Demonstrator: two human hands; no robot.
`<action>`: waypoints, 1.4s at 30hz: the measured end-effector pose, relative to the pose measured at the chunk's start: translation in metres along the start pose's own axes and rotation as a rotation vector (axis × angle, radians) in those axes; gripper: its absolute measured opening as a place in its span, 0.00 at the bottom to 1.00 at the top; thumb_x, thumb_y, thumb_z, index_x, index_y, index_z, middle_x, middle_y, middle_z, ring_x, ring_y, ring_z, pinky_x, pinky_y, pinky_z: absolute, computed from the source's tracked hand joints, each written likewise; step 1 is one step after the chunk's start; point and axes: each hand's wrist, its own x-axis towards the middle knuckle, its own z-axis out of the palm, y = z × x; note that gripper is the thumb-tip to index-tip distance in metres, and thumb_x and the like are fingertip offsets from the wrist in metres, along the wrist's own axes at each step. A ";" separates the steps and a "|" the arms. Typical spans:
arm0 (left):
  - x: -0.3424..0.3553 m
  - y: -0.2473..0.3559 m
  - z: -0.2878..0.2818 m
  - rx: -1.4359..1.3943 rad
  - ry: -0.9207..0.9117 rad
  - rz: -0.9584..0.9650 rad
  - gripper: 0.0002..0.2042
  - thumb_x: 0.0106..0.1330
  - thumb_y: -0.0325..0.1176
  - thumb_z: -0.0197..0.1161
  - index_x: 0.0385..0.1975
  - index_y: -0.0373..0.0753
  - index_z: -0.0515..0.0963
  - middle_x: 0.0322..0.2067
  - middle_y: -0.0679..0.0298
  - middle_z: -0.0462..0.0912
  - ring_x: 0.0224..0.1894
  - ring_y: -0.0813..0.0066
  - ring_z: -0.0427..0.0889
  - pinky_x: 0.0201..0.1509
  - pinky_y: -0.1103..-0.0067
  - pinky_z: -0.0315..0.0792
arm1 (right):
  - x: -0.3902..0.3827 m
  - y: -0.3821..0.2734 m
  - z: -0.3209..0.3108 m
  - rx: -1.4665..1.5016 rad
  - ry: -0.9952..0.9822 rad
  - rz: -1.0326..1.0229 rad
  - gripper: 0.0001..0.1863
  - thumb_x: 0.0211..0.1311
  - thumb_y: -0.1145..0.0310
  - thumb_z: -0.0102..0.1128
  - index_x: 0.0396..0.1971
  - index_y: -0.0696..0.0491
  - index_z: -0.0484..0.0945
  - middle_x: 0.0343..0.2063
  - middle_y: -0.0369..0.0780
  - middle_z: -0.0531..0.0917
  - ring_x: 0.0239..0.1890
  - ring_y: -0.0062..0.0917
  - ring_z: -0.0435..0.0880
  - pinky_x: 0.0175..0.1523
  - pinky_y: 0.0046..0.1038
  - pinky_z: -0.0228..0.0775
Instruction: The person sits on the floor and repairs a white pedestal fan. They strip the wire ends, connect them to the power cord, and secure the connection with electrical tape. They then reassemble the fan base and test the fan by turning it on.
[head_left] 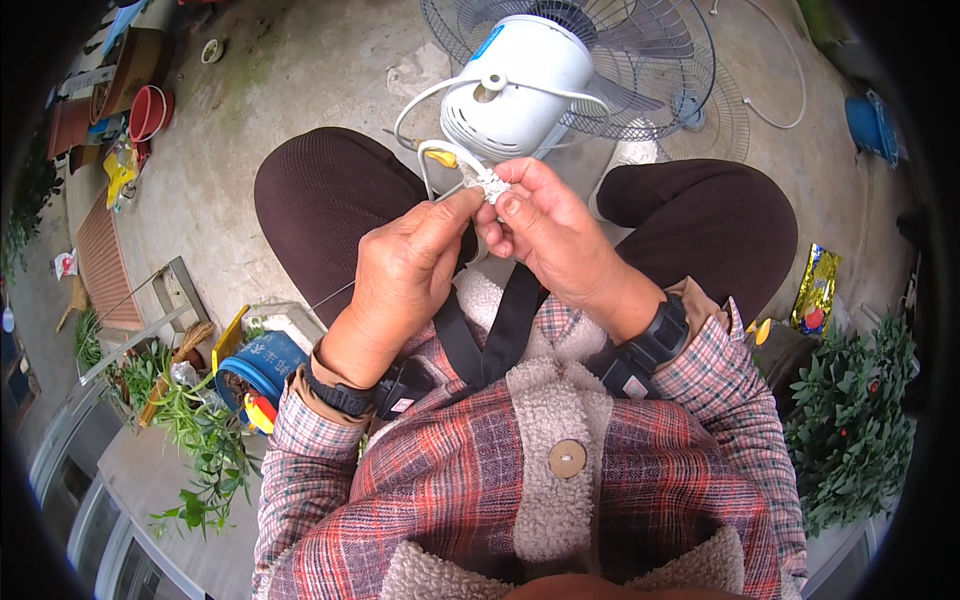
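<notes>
Nearest, just above the lap, the left hand [405,255] pinches a small white bundle [490,186] between thumb and forefinger, while the right hand [560,228] grips its other side, fingers curled. Just beyond, a white cord [462,152] loops out of the bundle near a yellow piece [441,158], before the white fan [515,85] with its wire guard [655,62]. Farther off, concrete ground [330,75], a blue bucket [868,130] at right, a red bowl [148,112] at left.
</notes>
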 end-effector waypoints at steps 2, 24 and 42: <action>0.000 0.002 -0.002 0.038 -0.031 -0.024 0.19 0.56 0.16 0.60 0.48 0.39 0.78 0.31 0.58 0.83 0.32 0.63 0.85 0.35 0.75 0.78 | 0.000 -0.001 0.000 -0.012 0.003 -0.001 0.13 0.73 0.67 0.48 0.51 0.55 0.63 0.38 0.37 0.77 0.36 0.15 0.75 0.40 0.19 0.70; 0.001 0.008 -0.001 0.342 -0.044 -0.005 0.20 0.53 0.21 0.61 0.48 0.45 0.79 0.24 0.64 0.79 0.25 0.64 0.82 0.26 0.72 0.76 | -0.001 0.000 -0.003 -0.093 0.041 -0.001 0.11 0.72 0.71 0.48 0.50 0.55 0.63 0.37 0.40 0.78 0.34 0.17 0.77 0.37 0.19 0.70; 0.000 0.004 -0.010 0.322 -0.073 -0.127 0.18 0.58 0.24 0.59 0.49 0.45 0.78 0.26 0.61 0.81 0.28 0.61 0.84 0.29 0.70 0.77 | -0.002 -0.007 -0.004 -0.005 0.056 -0.037 0.11 0.73 0.67 0.48 0.51 0.53 0.65 0.39 0.38 0.77 0.36 0.19 0.75 0.40 0.20 0.67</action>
